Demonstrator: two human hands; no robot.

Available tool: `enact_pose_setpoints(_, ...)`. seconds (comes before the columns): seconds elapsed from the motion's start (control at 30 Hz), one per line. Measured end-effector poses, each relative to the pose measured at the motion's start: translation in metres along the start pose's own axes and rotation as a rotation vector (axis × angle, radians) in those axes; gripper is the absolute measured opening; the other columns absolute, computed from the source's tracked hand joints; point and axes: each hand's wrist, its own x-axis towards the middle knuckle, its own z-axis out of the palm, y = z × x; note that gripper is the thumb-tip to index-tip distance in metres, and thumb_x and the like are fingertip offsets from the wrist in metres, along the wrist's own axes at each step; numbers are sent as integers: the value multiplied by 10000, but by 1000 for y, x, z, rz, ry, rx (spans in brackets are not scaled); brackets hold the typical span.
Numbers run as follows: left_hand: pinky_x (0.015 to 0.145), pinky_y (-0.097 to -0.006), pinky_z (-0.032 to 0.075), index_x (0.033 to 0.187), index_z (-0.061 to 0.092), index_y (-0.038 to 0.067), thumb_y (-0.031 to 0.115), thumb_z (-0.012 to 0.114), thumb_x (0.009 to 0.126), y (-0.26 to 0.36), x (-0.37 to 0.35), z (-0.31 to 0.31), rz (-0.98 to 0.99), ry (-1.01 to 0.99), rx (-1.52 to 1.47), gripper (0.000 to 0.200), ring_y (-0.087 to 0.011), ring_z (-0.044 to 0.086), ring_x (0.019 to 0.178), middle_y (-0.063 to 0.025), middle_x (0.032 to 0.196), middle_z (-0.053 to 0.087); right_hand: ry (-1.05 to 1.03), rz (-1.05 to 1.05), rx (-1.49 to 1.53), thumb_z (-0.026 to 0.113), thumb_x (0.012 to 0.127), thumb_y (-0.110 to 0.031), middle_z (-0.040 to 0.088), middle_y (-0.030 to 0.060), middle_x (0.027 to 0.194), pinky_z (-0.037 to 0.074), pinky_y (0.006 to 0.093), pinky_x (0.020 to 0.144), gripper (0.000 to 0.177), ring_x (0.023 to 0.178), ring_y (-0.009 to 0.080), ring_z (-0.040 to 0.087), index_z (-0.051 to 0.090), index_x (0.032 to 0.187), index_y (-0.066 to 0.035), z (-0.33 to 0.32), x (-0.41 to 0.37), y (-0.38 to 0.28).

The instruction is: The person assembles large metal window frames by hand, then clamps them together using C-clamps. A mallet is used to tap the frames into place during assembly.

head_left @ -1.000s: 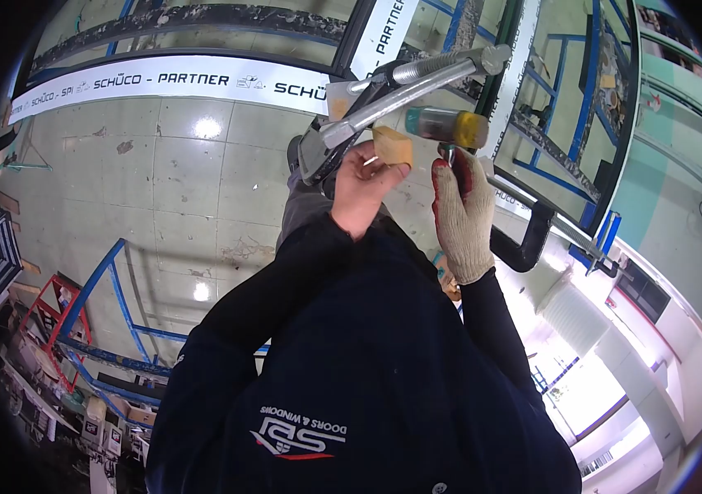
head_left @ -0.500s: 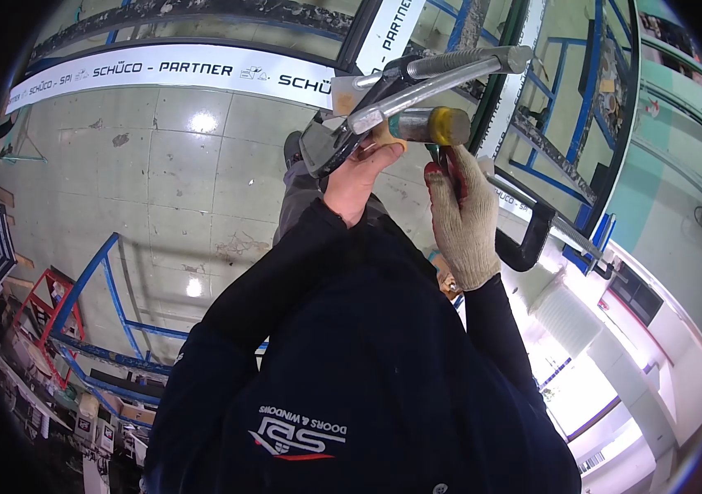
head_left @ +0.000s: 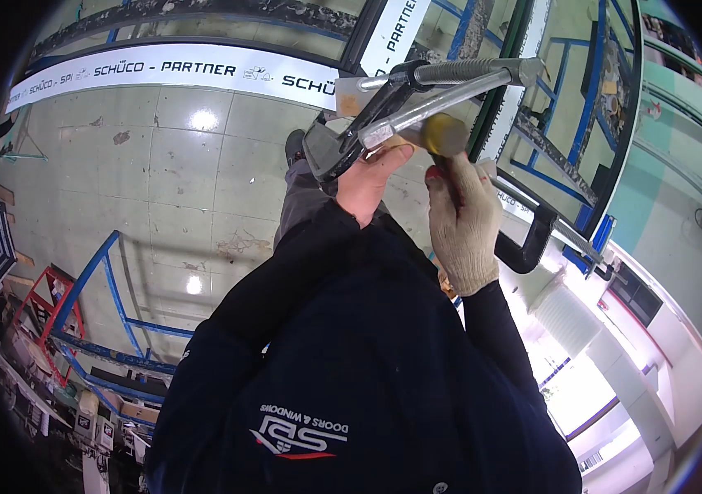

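You have a single view, worn on your head. It looks steeply down past your chest (head_left: 367, 346) to the floor (head_left: 186, 189), and forward lies toward the frame's top. Your left hand (head_left: 367, 177) and right hand (head_left: 462, 218) sit close beneath the lens (its fisheye bends the edges).

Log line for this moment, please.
left hand bare, holding wood block at bar clamp | right hand gloved, gripping mallet, yellow head beside block

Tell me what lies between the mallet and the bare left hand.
A wooden block, mostly hidden, held in the left hand next to the mallet, below the clamp bar; head view.
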Motion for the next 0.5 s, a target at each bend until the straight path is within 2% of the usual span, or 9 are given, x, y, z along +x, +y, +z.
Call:
enact_pose_setpoints(0.13,928,-266,475,1176,574,-23,80,754,898,2,0,2,0,25,11,347,-114,601,1029,-28,1077,629,131,-21,124,672,909,-107,648,143,892,532,376,672,367,769,285,659,632,1271,-65,5,-9,-2)
enact_pose_setpoints(0.23,941,-275,471,1182,577,-32,81,750,900,1,0,0,-31,-2,-41,350,-114,601,1031,-34,1100,634,6,-24,-29,666,912,-94,655,159,898,537,369,678,373,789,291,672,625,1280,-55,17,-1,11)
enact_pose_setpoints(0.27,938,-282,481,1184,578,-33,61,726,908,1,2,0,-7,28,35,327,-119,607,1044,-44,1117,645,4,-7,8,655,912,-73,667,173,914,534,358,671,348,800,308,681,620,1257,-40,13,4,6)
enact_pose_setpoints(0.37,943,-275,494,1198,571,-41,53,708,911,-3,3,-5,6,-25,-8,332,-133,617,1082,-52,1107,649,-30,187,197,658,921,-73,671,156,910,531,346,680,298,770,275,674,617,1211,-17,11,1,15)
enact_pose_setpoints(0.4,963,-293,506,1228,515,-34,8,724,876,-3,3,-9,-35,-98,24,411,-159,622,1121,-58,1086,644,33,309,392,736,892,-152,663,131,893,533,351,713,337,761,231,656,613,1161,8,9,-1,8)
enact_pose_setpoints(0.5,952,-332,516,1232,478,26,-33,789,804,-9,-24,-6,-36,-200,-32,532,-144,646,1029,-76,1139,657,-11,358,243,822,829,-257,663,128,902,535,352,748,492,775,204,641,606,1152,45,1,-7,12)
